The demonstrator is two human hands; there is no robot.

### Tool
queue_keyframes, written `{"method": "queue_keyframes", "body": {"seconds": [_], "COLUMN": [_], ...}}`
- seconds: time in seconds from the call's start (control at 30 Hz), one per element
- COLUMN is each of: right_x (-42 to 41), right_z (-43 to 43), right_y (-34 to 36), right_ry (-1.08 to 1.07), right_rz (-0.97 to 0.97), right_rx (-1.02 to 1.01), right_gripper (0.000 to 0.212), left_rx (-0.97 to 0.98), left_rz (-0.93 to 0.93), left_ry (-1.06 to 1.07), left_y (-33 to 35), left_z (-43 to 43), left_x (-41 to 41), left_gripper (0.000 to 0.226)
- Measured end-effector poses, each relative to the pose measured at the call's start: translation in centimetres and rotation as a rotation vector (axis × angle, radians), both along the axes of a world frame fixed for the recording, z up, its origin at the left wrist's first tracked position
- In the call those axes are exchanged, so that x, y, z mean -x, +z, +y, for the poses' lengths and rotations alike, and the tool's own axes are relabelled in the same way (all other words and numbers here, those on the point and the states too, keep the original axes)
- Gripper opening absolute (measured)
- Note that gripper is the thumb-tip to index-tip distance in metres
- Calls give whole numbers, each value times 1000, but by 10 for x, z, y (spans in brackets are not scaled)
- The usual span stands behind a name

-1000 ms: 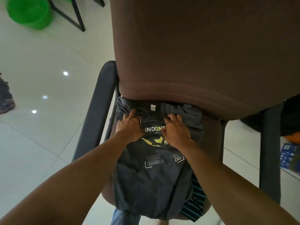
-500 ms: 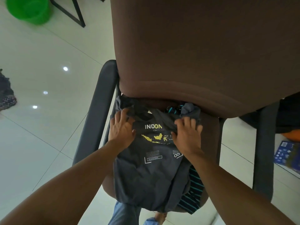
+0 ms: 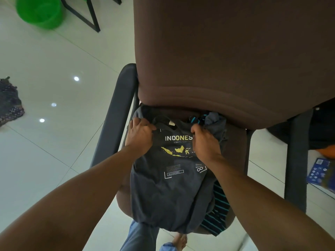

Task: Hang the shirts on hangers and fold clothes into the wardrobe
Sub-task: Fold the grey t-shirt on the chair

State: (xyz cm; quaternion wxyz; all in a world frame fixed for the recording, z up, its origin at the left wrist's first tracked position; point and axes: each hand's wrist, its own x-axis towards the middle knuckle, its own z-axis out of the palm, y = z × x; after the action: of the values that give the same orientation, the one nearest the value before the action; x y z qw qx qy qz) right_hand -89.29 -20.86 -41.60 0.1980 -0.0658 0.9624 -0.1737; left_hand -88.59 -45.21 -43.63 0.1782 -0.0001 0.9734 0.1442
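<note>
the pale tiled floor [image 3: 45,151] filled the left side of the view, shiny, with small light spots on it. a brown padded chair [image 3: 226,60] took up most of the rest, its backrest looming large at the top and its seat below, flanked by a dark armrest [image 3: 116,120] on the left and another on the right.

the grey t-shirt [image 3: 168,196] lay spread on the seat, front up. its collar sat against the foot of the backrest and its hem drooped over the seat's near edge. white letters reading "indones", partly covered, and a yellow map print showed on its chest. a dark striped garment [image 3: 219,211] with teal lines lay beneath it, poking out at the right edge and again near the collar.

a green bucket [image 3: 39,11] stood on the floor at the top left, beside a black metal frame [image 3: 87,17]. a dark patterned cloth [image 3: 9,102] sat at the left edge, and a blue box [image 3: 320,173] at the right.

the left hand [image 3: 139,136] gripped the shirt's fabric at one shoulder, fingers curled into it. the right hand [image 3: 205,144] clutched the other shoulder the same way. the two hands were apart, with the collar and print between them.

a small pale neck label [image 3: 171,123] showed inside the collar.
</note>
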Motion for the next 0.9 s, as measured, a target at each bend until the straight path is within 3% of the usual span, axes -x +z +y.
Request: {"method": "queue_keyframes", "body": {"seconds": [0.1, 0.23, 0.37, 0.57, 0.9], "right_x": [-2, -4, -12, -29, -85], "right_z": [14, 37, 57, 93, 134], "right_y": [19, 39, 68, 143, 344], "right_ry": [-73, -14, -66, -176, -9], "right_rz": [-2, -42, 19, 216, 443], "right_rx": [97, 109, 147, 273, 260], "right_gripper": [18, 28, 31, 27, 22], "left_rx": [-64, -282, -367, -262, -83], "left_rz": [107, 56, 3, 50, 377], "left_ry": [4, 15, -58, -168, -169], "left_y": [14, 44, 79, 159, 366], "left_z": [2, 4, 5, 6, 25], "left_x": [-2, -2, -3, -17, -79], "left_gripper": [23, 19, 20, 34, 23]}}
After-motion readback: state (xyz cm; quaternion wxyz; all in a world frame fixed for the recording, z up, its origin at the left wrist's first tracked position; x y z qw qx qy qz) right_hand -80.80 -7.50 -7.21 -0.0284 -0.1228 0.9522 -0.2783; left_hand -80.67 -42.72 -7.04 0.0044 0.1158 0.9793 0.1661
